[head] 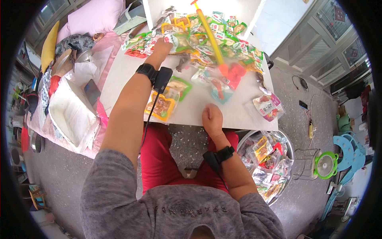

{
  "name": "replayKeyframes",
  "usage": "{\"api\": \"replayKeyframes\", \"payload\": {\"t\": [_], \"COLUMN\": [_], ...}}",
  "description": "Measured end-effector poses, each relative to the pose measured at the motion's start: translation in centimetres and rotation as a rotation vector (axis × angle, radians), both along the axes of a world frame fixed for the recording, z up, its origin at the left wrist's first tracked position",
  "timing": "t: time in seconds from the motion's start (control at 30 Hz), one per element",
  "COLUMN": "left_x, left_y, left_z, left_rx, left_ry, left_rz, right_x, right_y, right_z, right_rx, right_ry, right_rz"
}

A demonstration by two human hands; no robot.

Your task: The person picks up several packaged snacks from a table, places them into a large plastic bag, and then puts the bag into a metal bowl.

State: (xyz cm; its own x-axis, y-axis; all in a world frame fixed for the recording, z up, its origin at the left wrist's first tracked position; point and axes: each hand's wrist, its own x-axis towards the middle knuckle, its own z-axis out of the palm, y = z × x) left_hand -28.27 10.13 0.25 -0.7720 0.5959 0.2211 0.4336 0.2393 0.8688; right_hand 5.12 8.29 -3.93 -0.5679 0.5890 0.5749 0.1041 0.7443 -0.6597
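Note:
My left hand (pixel 163 49) reaches over the near left part of a heap of small sealed food packets (pixel 206 35) on a white tabletop (pixel 191 112). It touches the packets, but its fingertips are hidden, so a grip cannot be made out. At the table's front edge, my right hand (pixel 212 119) is curled into a loose fist, with nothing visible in it. Between my hands lie a yellow-edged packet (pixel 161 107), a green-edged packet (pixel 180 86) and a blue-edged packet (pixel 220 91). A yellow tube with a red T-shaped handle (pixel 210 35) lies across the heap.
A white open-fronted box (pixel 253 19) stands behind the heap. Right of my legs, a metal basin (pixel 291 155) holds many packets. A purple-edged packet (pixel 268 106) lies at the table's right corner. Left, a white foam box (pixel 71 110) rests on a pink-covered bed (pixel 38 122).

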Motion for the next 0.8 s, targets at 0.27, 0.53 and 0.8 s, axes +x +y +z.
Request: {"api": "replayKeyframes", "payload": {"t": [0.27, 0.53, 0.8], "left_x": [4.3, 11.2, 23.2], "left_y": [-6.7, -12.0, -15.9], "left_z": [1.7, 2.9, -1.0], "left_rx": [0.163, 0.648, 0.674], "left_ry": [-0.43, -1.112, -1.495], "left_rz": [0.05, -0.609, -0.669], "right_x": [0.0, -0.5, 2.4], "right_y": [0.1, 1.3, 0.6], "right_z": [-0.2, -1.3, 2.7], "right_rx": [0.023, -0.041, -1.341], "right_ry": [0.005, -0.003, 0.144], "right_rz": [-0.011, -0.023, 0.479]}}
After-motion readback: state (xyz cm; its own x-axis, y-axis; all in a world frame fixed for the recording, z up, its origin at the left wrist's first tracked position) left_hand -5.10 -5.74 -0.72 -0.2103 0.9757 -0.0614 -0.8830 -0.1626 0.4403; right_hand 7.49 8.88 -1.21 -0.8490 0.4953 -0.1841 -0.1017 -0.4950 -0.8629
